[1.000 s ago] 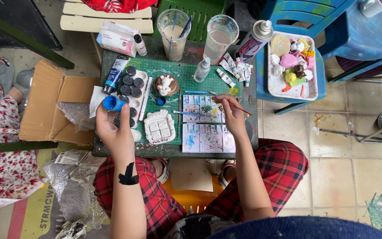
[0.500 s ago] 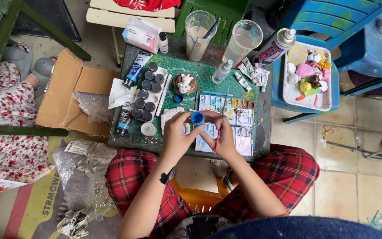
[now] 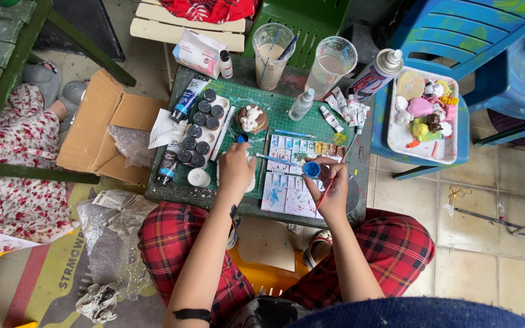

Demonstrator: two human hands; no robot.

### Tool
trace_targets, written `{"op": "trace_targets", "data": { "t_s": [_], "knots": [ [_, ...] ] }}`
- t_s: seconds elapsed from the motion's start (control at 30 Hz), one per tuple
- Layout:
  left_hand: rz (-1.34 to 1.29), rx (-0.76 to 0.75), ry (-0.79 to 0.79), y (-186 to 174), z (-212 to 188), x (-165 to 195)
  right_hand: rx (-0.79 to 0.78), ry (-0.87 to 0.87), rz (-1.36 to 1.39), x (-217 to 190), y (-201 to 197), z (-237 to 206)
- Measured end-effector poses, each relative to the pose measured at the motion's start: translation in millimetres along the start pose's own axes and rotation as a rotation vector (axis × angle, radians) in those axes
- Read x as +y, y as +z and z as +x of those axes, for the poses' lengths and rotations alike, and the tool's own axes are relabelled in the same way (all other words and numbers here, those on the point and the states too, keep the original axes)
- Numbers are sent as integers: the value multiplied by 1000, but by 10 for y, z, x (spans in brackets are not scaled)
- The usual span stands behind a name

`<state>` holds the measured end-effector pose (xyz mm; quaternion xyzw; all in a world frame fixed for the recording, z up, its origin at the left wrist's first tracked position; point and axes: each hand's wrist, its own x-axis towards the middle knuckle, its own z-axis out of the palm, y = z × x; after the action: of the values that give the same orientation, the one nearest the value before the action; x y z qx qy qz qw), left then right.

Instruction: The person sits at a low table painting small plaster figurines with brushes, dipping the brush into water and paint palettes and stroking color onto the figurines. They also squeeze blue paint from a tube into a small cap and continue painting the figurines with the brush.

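My left hand [image 3: 236, 167] is over the green cutting mat [image 3: 281, 110], pinching a small blue lid [image 3: 242, 138] at its fingertips. To its right, my right hand [image 3: 333, 189] holds a small round pot of blue paint [image 3: 312, 169], uncapped, together with a thin red-handled brush [image 3: 330, 183]. Both hands hover over a white paint palette [image 3: 290, 195] with several stained wells. A blue-handled brush [image 3: 274, 159] lies across the palette between them. A small white figurine on a brown dish [image 3: 252, 118] stands just beyond my left hand.
Dark-lidded paint pots [image 3: 199, 129], a blue tube [image 3: 187, 99], two plastic cups [image 3: 271, 48], a spray can [image 3: 374, 74] and small tubes crowd the little table. A white tray of painted figurines [image 3: 423, 146] sits on a blue stool. A cardboard box [image 3: 95, 130] and another person in floral clothing [image 3: 7, 182] are left.
My hands, joined on the blue pot half a second ago, have come apart. The left took the lid off to the left and the right keeps the pot and brush.
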<state>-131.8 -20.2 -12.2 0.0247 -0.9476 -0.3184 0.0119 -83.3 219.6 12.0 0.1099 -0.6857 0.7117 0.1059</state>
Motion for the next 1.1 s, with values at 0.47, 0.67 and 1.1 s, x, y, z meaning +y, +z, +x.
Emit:
{"op": "trace_targets", "data": {
  "t_s": [0.47, 0.67, 1.1],
  "knots": [
    [354, 83, -199, 245, 504, -158, 106, -16, -140, 43, -17, 19],
    [-246, 89, 173, -267, -256, 548, 5, -81, -136, -72, 95, 26],
    [-545, -121, 339, -907, -575, 870, -131, -256, -446, -378, 171, -55]
  ]
}}
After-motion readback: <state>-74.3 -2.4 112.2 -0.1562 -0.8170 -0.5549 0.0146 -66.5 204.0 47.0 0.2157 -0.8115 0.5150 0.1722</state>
